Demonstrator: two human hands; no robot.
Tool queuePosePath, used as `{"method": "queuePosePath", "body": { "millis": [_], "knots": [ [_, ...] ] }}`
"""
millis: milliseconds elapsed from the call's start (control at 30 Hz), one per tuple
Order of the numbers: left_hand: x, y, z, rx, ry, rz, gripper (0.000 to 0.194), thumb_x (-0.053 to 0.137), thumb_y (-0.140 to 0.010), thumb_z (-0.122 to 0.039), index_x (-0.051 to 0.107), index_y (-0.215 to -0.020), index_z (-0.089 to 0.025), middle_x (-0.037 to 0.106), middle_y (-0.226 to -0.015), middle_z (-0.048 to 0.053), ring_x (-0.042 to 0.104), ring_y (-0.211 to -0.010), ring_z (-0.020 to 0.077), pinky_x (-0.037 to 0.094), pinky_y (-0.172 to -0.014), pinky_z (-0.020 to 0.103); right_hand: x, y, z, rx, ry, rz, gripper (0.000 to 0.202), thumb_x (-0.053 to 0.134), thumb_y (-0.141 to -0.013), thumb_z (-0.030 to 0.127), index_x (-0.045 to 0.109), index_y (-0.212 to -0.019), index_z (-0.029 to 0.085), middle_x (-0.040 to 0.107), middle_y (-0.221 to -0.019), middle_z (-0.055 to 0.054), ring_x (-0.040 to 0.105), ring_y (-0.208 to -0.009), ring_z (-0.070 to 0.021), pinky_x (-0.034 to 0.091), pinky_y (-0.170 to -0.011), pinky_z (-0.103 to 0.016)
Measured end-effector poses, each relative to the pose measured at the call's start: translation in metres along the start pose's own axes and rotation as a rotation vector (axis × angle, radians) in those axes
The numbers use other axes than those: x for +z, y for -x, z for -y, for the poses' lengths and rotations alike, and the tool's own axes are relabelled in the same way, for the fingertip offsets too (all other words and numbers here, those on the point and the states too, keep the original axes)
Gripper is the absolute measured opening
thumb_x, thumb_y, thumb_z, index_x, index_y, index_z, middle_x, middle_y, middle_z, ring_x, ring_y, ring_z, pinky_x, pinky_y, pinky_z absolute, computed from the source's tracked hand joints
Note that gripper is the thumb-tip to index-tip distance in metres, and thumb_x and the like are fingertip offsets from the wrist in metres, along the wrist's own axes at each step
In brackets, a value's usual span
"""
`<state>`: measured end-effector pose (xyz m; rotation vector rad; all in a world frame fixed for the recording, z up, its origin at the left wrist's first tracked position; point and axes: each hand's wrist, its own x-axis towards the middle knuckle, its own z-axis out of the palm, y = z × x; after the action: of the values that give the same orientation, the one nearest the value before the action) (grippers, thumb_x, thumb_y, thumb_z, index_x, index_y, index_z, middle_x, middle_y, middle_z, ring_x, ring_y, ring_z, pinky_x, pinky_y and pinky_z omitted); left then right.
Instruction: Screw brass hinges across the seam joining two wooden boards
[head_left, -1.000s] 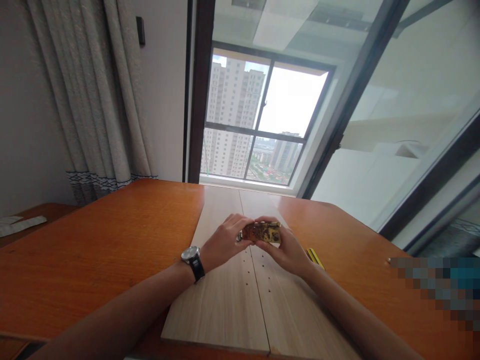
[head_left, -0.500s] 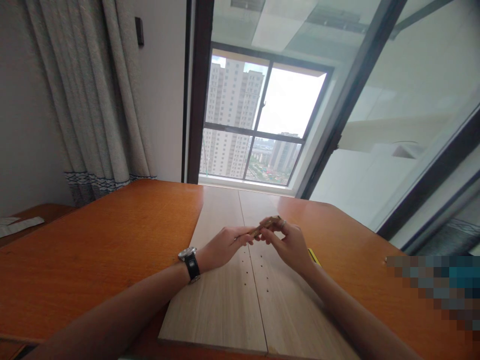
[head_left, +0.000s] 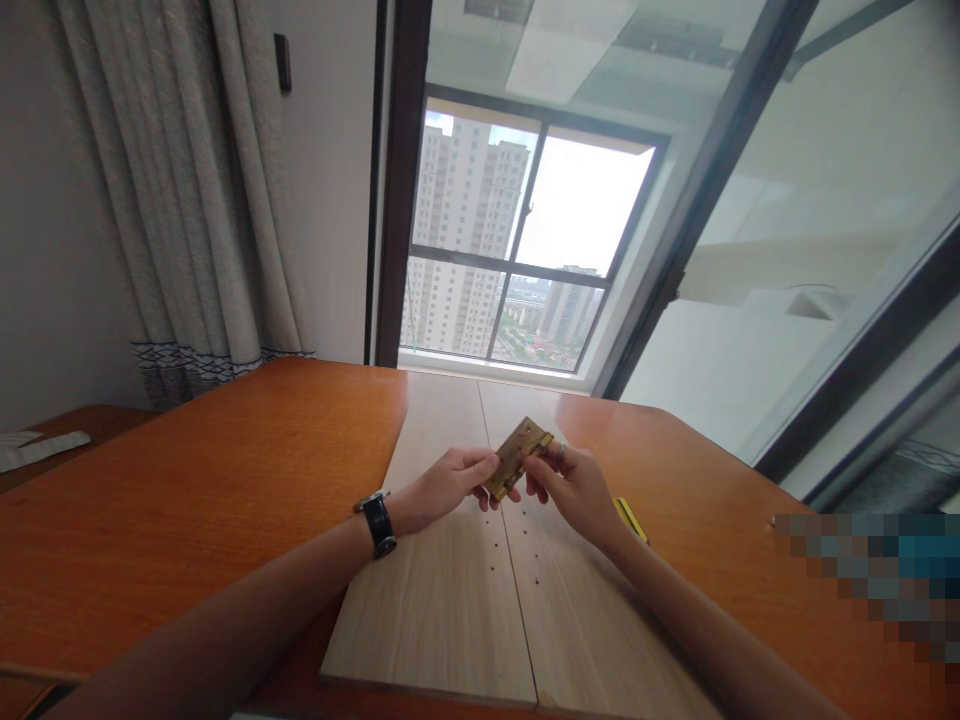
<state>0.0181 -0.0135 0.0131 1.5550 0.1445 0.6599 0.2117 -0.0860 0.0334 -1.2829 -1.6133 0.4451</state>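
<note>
Between my two hands is a brass-coloured hinge (head_left: 519,456) with small holes in its leaf, tilted with its broad face toward me. My left hand (head_left: 457,482), with a watch on the wrist, pinches its left edge between thumb and fingers. On the other side my right hand (head_left: 574,487), wearing a ring, grips the edge with the knuckle. Beneath the hands lie two pale wooden boards (head_left: 427,600), side by side with a thin seam between them. Several small dark holes dot both boards near the seam.
The boards rest on an orange-brown wooden table (head_left: 225,480). A yellow and black object (head_left: 631,520) lies right of my right wrist, partly hidden. Beyond the table stand a window (head_left: 525,250) and a grey curtain (head_left: 187,180). Pixelated blocks cover the right edge.
The hinge has turned from nearly edge-on to showing its broad face. My left hand's fingers have shifted along its left edge; both hands still hold it.
</note>
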Motion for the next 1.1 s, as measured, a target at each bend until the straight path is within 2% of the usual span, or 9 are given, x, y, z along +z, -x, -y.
{"method": "queuePosePath", "body": {
  "millis": [133, 233, 333, 467, 533, 733, 967, 1100],
  "knots": [
    [0.001, 0.002, -0.003, 0.053, -0.186, -0.072, 0.057, 0.049, -0.095, -0.062, 0.072, -0.111, -0.012, 0.071, -0.106, 0.013, 0.058, -0.08, 0.0154, 0.045, -0.068, 0.027, -0.001, -0.003, -0.006, -0.043, -0.068, -0.004, 0.029, 0.061, -0.092, 0.043, 0.066, -0.08, 0.017, 0.068, -0.065, -0.002, 0.061, -0.058, -0.0147, 0.049, -0.057, -0.028],
    [0.002, 0.003, -0.005, 0.121, -0.355, -0.159, 0.041, 0.051, -0.099, -0.046, 0.071, -0.12, -0.016, 0.07, -0.114, 0.01, 0.061, -0.096, 0.0187, 0.046, -0.079, 0.029, -0.002, -0.005, -0.011, -0.079, -0.101, 0.033, 0.024, 0.06, -0.094, 0.041, 0.068, -0.092, 0.018, 0.071, -0.079, -0.004, 0.064, -0.071, -0.0166, 0.052, -0.071, -0.031],
    [0.001, 0.003, -0.006, 0.151, -0.472, -0.286, 0.035, 0.067, -0.09, -0.027, 0.068, -0.124, -0.018, 0.069, -0.119, 0.009, 0.061, -0.103, 0.0203, 0.046, -0.083, 0.03, -0.001, -0.005, -0.013, -0.075, -0.129, 0.06, 0.025, 0.062, -0.092, 0.038, 0.065, -0.109, 0.02, 0.073, -0.096, -0.006, 0.067, -0.084, -0.0184, 0.054, -0.082, -0.034],
    [-0.001, 0.002, -0.005, 0.149, -0.571, -0.39, 0.044, 0.076, -0.08, -0.015, 0.068, -0.123, -0.019, 0.066, -0.109, 0.007, 0.06, -0.096, 0.0187, 0.047, -0.078, 0.028, 0.001, -0.002, -0.014, -0.046, -0.135, 0.119, 0.047, 0.074, -0.083, 0.032, 0.057, -0.126, 0.023, 0.07, -0.112, -0.007, 0.067, -0.099, -0.0209, 0.055, -0.089, -0.036],
    [-0.001, 0.003, -0.005, 0.154, -0.606, -0.392, 0.042, 0.076, -0.079, -0.014, 0.07, -0.12, -0.019, 0.065, -0.105, 0.006, 0.06, -0.094, 0.018, 0.047, -0.081, 0.028, 0.002, -0.002, -0.014, -0.03, -0.141, 0.13, 0.053, 0.078, -0.079, 0.031, 0.056, -0.127, 0.024, 0.07, -0.111, -0.007, 0.068, -0.098, -0.021, 0.055, -0.089, -0.036],
    [0.001, 0.005, -0.011, 0.162, -0.63, -0.337, 0.038, 0.076, -0.082, -0.02, 0.071, -0.119, -0.018, 0.064, -0.1, 0.005, 0.059, -0.09, 0.0174, 0.046, -0.084, 0.03, -0.002, -0.004, -0.012, -0.019, -0.132, 0.093, 0.041, 0.081, -0.077, 0.034, 0.064, -0.111, 0.021, 0.074, -0.104, -0.006, 0.07, -0.098, -0.0224, 0.055, -0.091, -0.036],
    [-0.001, 0.003, -0.012, 0.16, -0.54, -0.317, 0.037, 0.074, -0.081, -0.018, 0.072, -0.118, -0.019, 0.066, -0.1, 0.005, 0.059, -0.085, 0.0155, 0.045, -0.074, 0.027, -0.003, -0.002, -0.01, -0.035, -0.15, 0.108, 0.04, 0.08, -0.078, 0.036, 0.065, -0.112, 0.021, 0.075, -0.107, -0.006, 0.07, -0.101, -0.0232, 0.054, -0.092, -0.037],
    [-0.001, 0.003, -0.011, 0.167, -0.517, -0.329, 0.037, 0.075, -0.08, -0.018, 0.073, -0.117, -0.019, 0.067, -0.101, 0.005, 0.057, -0.082, 0.0142, 0.045, -0.075, 0.027, -0.003, -0.001, -0.009, -0.04, -0.134, 0.105, 0.042, 0.079, -0.08, 0.038, 0.064, -0.115, 0.021, 0.074, -0.109, -0.007, 0.07, -0.103, -0.0242, 0.053, -0.094, -0.039]
  ]
}}
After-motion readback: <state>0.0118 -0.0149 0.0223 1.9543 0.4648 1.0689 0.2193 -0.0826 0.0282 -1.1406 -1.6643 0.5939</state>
